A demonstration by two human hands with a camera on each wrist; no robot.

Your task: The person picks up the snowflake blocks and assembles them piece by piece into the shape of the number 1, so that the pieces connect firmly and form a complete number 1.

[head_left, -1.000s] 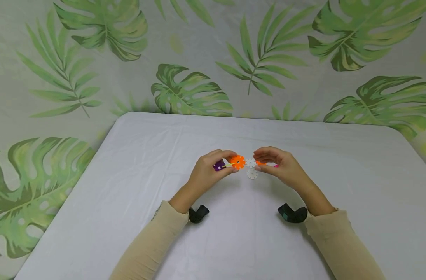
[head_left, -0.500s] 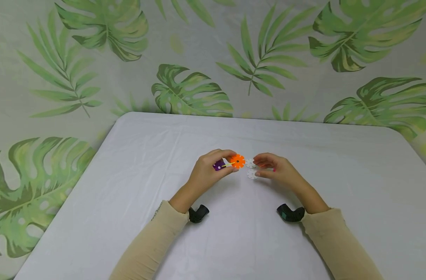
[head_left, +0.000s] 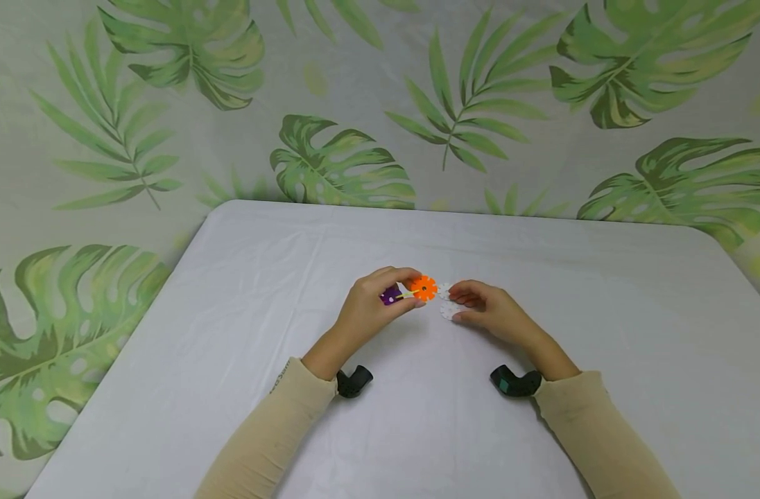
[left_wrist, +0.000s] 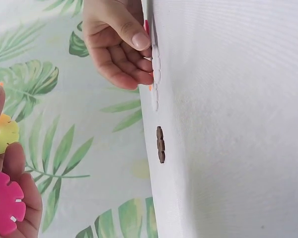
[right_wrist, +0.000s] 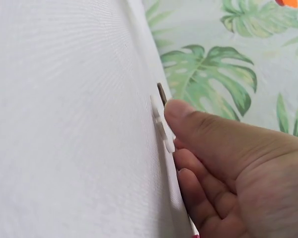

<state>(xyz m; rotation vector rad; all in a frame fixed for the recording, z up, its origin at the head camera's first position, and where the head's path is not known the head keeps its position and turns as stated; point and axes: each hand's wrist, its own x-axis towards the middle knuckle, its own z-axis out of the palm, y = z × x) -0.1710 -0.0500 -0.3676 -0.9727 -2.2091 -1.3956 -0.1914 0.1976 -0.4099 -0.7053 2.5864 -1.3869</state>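
My left hand (head_left: 376,298) pinches an orange notched disc (head_left: 424,288), raised above the table. A purple notched disc (head_left: 391,295) shows beside the palm, joined with yellow between. In the left wrist view, a yellow disc (left_wrist: 8,135) and a pink disc (left_wrist: 6,204) belong to the same cluster. My right hand (head_left: 495,312) is low at the table, thumb and fingers spread apart beside two white notched discs (head_left: 448,311). In the right wrist view the thumb overlaps the white discs (right_wrist: 161,130); a firm hold is not visible.
A brown notched disc (left_wrist: 160,145) lies on the table past the white ones, seen edge-on. The white-covered table (head_left: 280,277) ends at a leaf-print cloth (head_left: 330,83) behind it. Black wrist devices (head_left: 516,381) hang beneath both forearms.
My right hand has shifted left and toward me, coming over the white discs. The orange and pink bits beside its fingers are now hidden in the head view. My left hand stays still.
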